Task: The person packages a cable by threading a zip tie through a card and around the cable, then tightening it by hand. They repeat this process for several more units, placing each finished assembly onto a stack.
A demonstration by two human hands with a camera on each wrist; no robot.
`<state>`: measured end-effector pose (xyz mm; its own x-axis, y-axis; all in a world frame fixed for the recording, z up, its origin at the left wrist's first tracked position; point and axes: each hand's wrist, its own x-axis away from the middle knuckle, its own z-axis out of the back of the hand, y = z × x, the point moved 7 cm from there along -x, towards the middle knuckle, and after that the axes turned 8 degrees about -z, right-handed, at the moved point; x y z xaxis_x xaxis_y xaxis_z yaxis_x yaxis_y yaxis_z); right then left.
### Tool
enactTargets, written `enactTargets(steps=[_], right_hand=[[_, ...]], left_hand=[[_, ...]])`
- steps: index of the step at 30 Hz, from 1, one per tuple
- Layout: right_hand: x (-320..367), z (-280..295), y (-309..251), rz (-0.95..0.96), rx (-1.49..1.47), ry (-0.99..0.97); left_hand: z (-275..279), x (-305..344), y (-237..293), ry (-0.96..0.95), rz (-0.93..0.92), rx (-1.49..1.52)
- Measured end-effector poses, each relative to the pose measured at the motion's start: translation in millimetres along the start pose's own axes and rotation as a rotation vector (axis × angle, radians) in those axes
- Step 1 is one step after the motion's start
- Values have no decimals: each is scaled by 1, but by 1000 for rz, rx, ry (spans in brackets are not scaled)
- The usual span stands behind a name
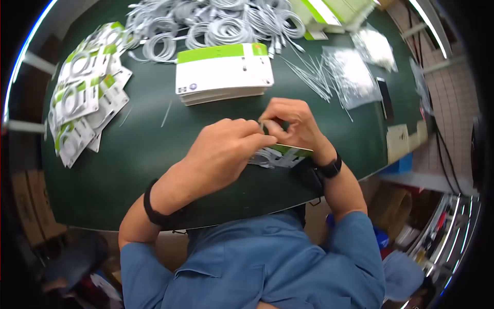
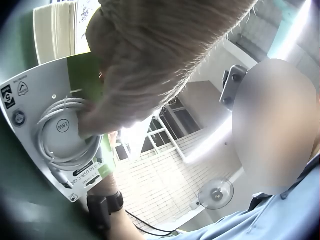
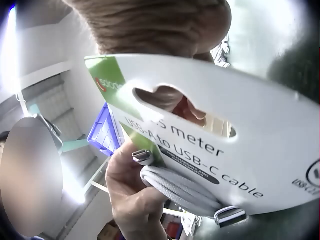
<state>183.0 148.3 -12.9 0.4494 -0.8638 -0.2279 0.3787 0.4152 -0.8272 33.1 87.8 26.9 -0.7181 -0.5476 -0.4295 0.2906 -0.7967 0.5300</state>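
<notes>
A white and green packaging card (image 1: 293, 150) with a coiled white USB cable is held low over the table. My left hand (image 1: 221, 149) grips this card, thumb and fingers at its edge and coil; in the right wrist view the left hand (image 3: 132, 185) is beside the cable (image 3: 180, 192). In the left wrist view the cable coil (image 2: 45, 137) lies against the printed card (image 2: 30, 112), with a thin tie (image 2: 66, 101) round it. My right hand (image 1: 293, 121) curls thumb and forefinger together at the card's top, pinching what looks like a thin tie end, mostly hidden by fingers.
A stack of white and green cards (image 1: 224, 72) stands ahead. Behind it lie many coiled cables (image 1: 226, 31). Finished-looking carded cables (image 1: 77, 98) pile up at left. Thin ties (image 1: 309, 77), clear bags (image 1: 350, 72) and a dark phone-like object (image 1: 385, 99) lie at right.
</notes>
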Motion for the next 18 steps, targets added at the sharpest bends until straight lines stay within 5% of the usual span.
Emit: enactTargets(steps=[10,18], right_hand=[[7,-2,-12,166,15,49],[5,-10,1,188,177,24]], left_hand=[[4,-4,6,-25,260,156],[1,-7,6,45,156,-62]])
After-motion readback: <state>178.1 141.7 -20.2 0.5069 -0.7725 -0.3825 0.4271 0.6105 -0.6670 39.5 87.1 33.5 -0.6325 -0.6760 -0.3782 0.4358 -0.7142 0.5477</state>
